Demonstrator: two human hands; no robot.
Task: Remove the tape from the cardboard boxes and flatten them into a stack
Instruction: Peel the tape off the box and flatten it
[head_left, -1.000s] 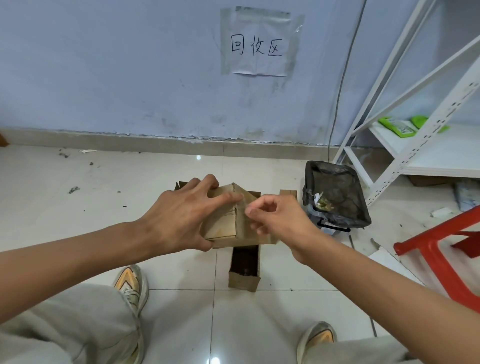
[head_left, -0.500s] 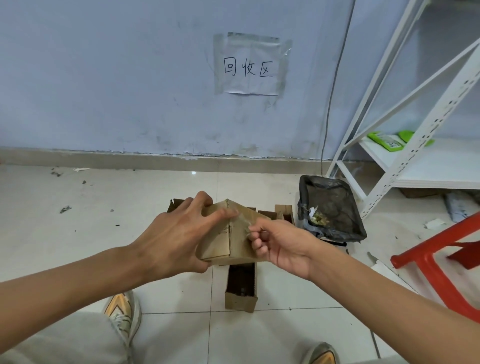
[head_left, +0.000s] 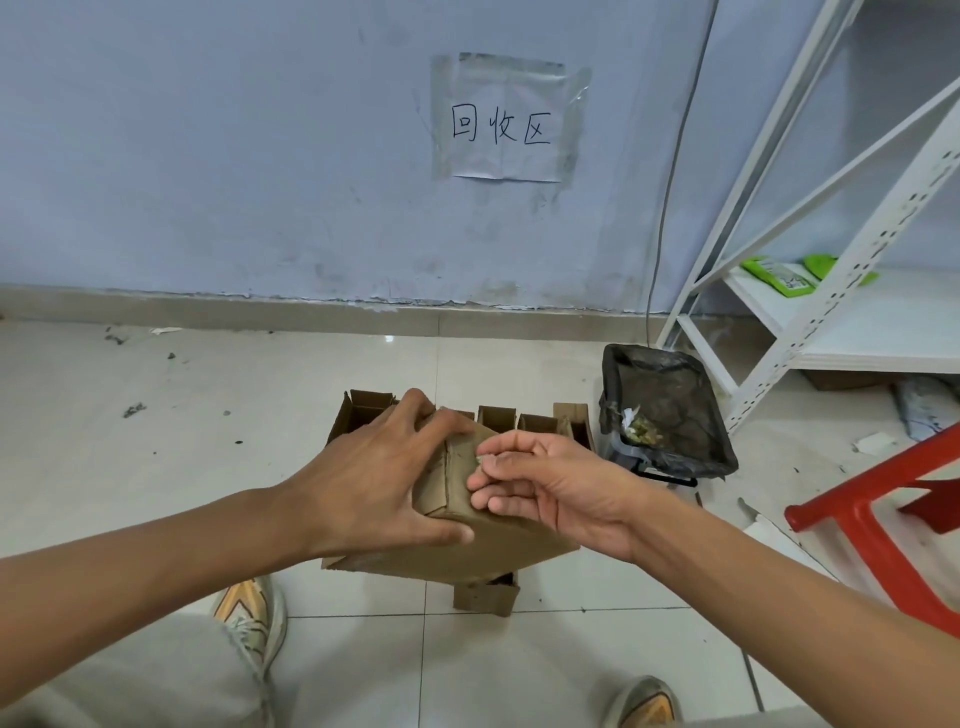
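Observation:
A small brown cardboard box is held above the floor, tilted with one corner up. My left hand grips its left side, thumb on the near face and fingers over the top. My right hand is at the box's upper right edge, thumb and fingertips pinched on a small pale scrap that looks like tape. Behind and under the held box, several opened cardboard boxes stand on the tiles, partly hidden by my hands.
A black-lined bin with scraps stands right of the boxes. A white metal shelf rises at the right, a red plastic stool at the near right. The wall carries a taped paper sign. My shoes are below.
The box has been turned so a larger face points toward me. My right hand shifted from the box's front edge to its upper right edge, pinching there. The view has tilted slightly up.

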